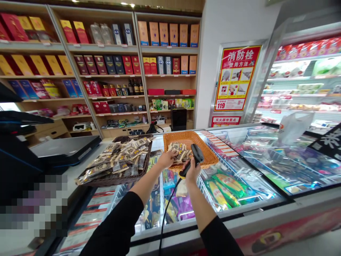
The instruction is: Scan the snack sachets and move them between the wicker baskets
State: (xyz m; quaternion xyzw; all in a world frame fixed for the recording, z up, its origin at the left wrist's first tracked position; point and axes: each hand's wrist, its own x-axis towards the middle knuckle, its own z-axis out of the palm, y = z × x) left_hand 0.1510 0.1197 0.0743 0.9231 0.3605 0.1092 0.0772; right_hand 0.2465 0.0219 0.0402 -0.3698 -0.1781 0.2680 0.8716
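My right hand (192, 173) is closed round the yellow-ended handle of a black corded barcode scanner (196, 155), whose head points at the orange wicker basket (206, 159). My left hand (167, 159) reaches into that basket and pinches a small snack packet (174, 148) from the pile lying in it. Both forearms wear black sleeves. The scanner's black cable hangs down toward the bottom edge of the picture.
A dark wicker basket (125, 176) heaped with small snack packets sits left of the orange one, both on the glass lid of a chest freezer (255, 167) holding frozen goods. A black till screen (64, 149) stands at left. Shelves of boxed goods (112, 67) line the back wall.
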